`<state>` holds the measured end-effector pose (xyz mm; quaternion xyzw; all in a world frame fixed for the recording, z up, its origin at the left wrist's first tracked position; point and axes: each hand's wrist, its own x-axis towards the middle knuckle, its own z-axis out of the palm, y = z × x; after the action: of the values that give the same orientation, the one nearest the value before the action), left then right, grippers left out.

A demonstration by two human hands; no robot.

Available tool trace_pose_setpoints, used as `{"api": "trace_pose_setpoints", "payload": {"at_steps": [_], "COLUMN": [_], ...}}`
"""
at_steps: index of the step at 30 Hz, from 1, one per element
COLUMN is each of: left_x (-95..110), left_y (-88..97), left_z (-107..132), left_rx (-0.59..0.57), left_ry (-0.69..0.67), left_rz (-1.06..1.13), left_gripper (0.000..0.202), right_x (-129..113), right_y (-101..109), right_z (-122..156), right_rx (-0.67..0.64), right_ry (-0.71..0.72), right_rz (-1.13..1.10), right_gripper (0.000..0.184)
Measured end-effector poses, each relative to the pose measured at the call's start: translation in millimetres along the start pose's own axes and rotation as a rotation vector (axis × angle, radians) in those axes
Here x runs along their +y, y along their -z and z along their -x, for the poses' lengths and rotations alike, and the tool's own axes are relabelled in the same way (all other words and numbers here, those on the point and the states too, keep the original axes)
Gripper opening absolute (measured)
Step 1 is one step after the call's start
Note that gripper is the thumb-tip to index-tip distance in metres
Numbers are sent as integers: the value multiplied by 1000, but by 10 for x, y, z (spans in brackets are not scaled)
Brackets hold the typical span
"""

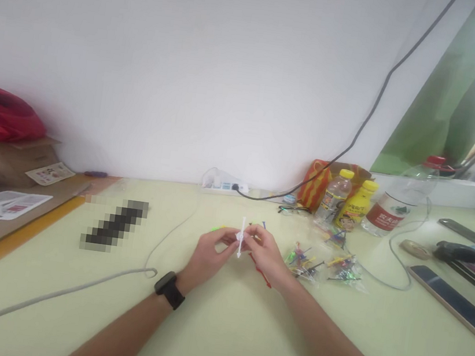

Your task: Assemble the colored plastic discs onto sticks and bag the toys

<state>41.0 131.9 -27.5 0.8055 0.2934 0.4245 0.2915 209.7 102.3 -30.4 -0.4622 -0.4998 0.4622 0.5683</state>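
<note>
Between the fingertips of both hands is a thin white plastic arrow-shaped piece [240,248], upright, with a rounded part at its middle. My left hand [208,259], with a black watch on the wrist, pinches it from the left. From the right, my right hand [268,258] closes on the same middle part; the exact grip is partly hidden by the fingers. A red arrow-shaped piece [264,275] lies under my right hand. Bits of green and blue plastic show behind the hands, mostly covered. Right of my right hand are clear bags [304,266] of small colourful plastic pieces.
At the back right stand two yellow-capped bottles [335,196] and a large red-capped bottle [395,204]. A phone [455,303] lies at the right. A power strip [219,182] sits by the wall. A grey cable [74,291] crosses the left; a cardboard box [3,162] is beyond.
</note>
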Motion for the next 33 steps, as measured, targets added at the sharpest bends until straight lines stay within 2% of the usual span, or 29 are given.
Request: {"api": "trace_pose_setpoints", "payload": {"at_steps": [2, 4, 7, 10, 13, 16, 23, 27, 29, 33], "left_x": [-29, -49, -31, 22, 49, 33, 11, 38, 42, 12], "left_y": [12, 35, 67, 88, 99, 111, 137, 132, 149, 244], "left_z": [7, 14, 17, 7, 7, 20, 45, 34, 25, 46], "left_rx": [50, 67, 50, 10, -49, -55, -112, -111, -107, -143], "left_ry": [-22, -62, -125, -162, -154, -158, -151, -163, -172, -117], "left_rz": [-56, -122, -174, -150, -139, -191, -244, -222, -241, -287], "left_gripper": [17, 16, 15, 16, 16, 15, 12, 17, 14, 7], "right_x": [-25, -58, -90, -81, -55, -39, -87, -143, -141, -54], "right_y": [-14, -20, -23, -17, -8, -7, -2, 3, 36, 209], "right_z": [17, 31, 38, 30, 21, 27, 70, 82, 57, -67], "right_rx": [42, 15, -80, -118, -141, -175, -303, -338, -310, -120], "right_ry": [7, -1, -34, -61, -71, -64, -42, 46, 105, 101], "right_rz": [112, 147, 74, 10, -17, -15, 57, 191, 324, 600], "right_gripper": [29, 30, 28, 20, 14, 10, 15, 17, 22, 35]}}
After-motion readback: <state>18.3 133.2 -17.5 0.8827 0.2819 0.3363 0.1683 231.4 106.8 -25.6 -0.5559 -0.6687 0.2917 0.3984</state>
